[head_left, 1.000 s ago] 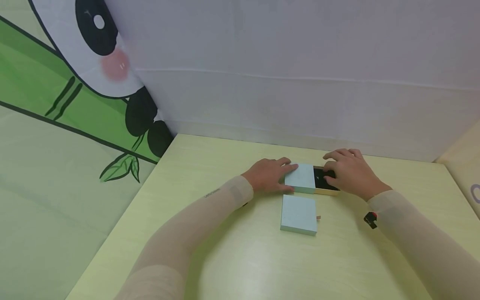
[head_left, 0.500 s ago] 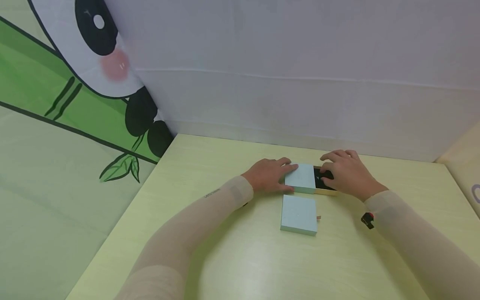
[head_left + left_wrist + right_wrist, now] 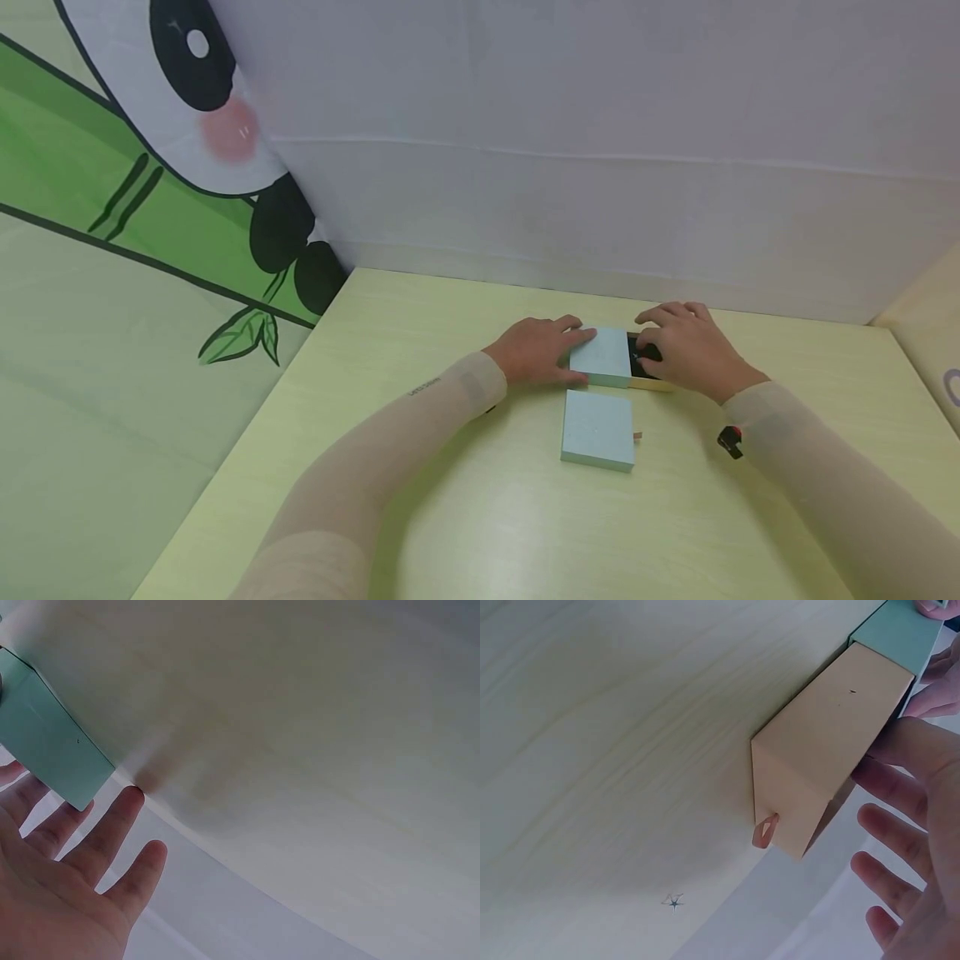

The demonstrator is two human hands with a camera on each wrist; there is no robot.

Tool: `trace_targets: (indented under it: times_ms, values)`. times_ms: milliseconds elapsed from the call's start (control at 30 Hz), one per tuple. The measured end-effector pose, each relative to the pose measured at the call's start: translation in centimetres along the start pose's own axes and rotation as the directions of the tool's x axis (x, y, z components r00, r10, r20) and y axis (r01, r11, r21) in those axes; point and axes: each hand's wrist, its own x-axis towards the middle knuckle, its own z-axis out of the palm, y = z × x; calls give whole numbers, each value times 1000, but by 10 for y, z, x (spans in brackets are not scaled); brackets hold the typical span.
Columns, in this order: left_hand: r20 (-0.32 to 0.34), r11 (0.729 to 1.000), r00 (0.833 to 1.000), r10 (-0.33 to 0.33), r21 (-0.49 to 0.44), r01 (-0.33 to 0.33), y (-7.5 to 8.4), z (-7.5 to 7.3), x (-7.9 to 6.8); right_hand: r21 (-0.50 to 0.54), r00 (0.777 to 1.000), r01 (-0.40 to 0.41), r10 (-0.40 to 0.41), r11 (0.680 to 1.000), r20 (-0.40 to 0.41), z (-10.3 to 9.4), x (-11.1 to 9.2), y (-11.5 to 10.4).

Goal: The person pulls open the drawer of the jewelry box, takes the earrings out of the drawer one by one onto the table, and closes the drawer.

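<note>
A pale blue drawer-style gift box (image 3: 600,354) lies at the back of the table with its tray (image 3: 821,712) slid partly out to the right. My left hand (image 3: 536,352) holds the box's sleeve at its left end, thumb along the near side and forefinger over the top. Thumb and forefinger of my right hand (image 3: 693,350) reach into the tray over its black lining, with a gap between their tips. A small bright detail shows on the lining, too small to identify. In the right wrist view a ribbon tab (image 3: 765,831) hangs from the tray's end.
A second pale blue box (image 3: 597,429), closed, lies just in front, with a small tab on its right side. A tiny star-shaped thing (image 3: 673,902) shows on the table in the right wrist view. A pale cloth wall (image 3: 525,208) rises behind the table.
My right hand has moved slightly left over the tray, and less black lining shows. The left hand and the front box have stayed in place.
</note>
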Motion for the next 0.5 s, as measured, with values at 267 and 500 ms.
trace_targets:
  times_ms: [267,500]
  values:
    - [-1,1000,1000,-1,-3,1,1,-2,-2,9,1000,5,-5,1000,4,4,1,1]
    - [6,1000,1000,-9,-15,9,1,-2,-2,15,1000,-6,6,1000,19,6,2,1]
